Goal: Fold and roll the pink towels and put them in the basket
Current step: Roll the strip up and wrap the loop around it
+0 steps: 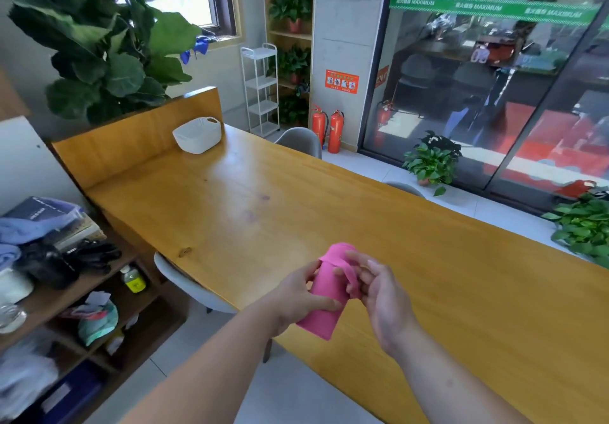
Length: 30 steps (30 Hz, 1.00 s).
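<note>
Head view: the pink towel (pixel 324 305), a soft, light roll likely to unfurl unless gripped mid-body, is held over the desk's (pixel 263 193) near edge, left hand (pixel 296 298) wrapped round it, right hand (pixel 382 295) pinching its loose top flap, basket (pixel 197 135) well apart at the far corner.

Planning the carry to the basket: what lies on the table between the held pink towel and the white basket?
Nothing: in the head view the table between the pink towel and the basket is bare wood.
</note>
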### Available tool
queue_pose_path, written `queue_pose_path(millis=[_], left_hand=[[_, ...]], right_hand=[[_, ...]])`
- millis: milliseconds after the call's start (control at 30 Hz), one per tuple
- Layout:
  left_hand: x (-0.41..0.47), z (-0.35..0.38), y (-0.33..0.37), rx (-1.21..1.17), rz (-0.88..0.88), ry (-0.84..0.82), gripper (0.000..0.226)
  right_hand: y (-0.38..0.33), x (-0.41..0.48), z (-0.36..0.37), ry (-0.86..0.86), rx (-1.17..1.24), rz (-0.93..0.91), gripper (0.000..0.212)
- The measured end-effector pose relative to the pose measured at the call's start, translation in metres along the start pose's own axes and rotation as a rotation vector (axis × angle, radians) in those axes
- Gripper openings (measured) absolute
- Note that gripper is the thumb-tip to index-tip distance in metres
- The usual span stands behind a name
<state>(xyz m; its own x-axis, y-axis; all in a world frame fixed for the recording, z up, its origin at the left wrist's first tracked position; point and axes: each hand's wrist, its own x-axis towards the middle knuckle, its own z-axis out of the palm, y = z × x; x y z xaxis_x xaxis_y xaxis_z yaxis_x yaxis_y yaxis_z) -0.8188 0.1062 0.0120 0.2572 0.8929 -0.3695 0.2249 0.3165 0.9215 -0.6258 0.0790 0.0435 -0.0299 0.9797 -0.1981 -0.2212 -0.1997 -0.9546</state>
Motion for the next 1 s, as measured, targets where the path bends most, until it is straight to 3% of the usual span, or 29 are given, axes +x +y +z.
queue_pose_path(millis=[67,133,267,400,533,633,767,867,1000], left_hand=[[-0.004,-0.013,-0.003,0.023,0.032,0.126,0.078],[-0.007,-0.026,-0.006,0.099,0.064,0.211,0.076],[-0.019,-0.037,-0.010,0.370,0.105,0.220,0.070],[-0.026,-0.049,-0.024,0.496,0.143,0.256,0.058],[-0.034,-0.097,-0.046,0.416,0.073,0.325,0.091],[-0.045,-0.131,-0.063,0.213,0.001,0.338,0.099],[-0.059,-0.158,-0.079,-0.163,-0.025,0.373,0.094],[-0.071,-0.169,-0.086,-0.316,-0.009,0.420,0.082],[-0.089,-0.189,-0.091,-0.366,0.027,0.526,0.068]], right_hand=[[0.002,0.002,0.011,-0.048,-0.134,-0.021,0.043],[0.005,0.004,0.026,-0.090,-0.279,-0.057,0.040],[0.007,0.025,0.068,-0.117,-0.629,-0.070,0.033],[0.002,0.036,0.116,-0.206,-0.934,-0.062,0.048],[0.027,0.037,0.124,-0.202,-0.889,-0.044,0.047],[0.044,0.035,0.126,-0.183,-0.781,0.016,0.035],[0.058,0.029,0.141,-0.180,-0.703,0.070,0.031],[0.076,0.033,0.156,-0.149,-0.685,0.052,0.030],[0.094,0.034,0.191,-0.254,-0.686,-0.004,0.058]])
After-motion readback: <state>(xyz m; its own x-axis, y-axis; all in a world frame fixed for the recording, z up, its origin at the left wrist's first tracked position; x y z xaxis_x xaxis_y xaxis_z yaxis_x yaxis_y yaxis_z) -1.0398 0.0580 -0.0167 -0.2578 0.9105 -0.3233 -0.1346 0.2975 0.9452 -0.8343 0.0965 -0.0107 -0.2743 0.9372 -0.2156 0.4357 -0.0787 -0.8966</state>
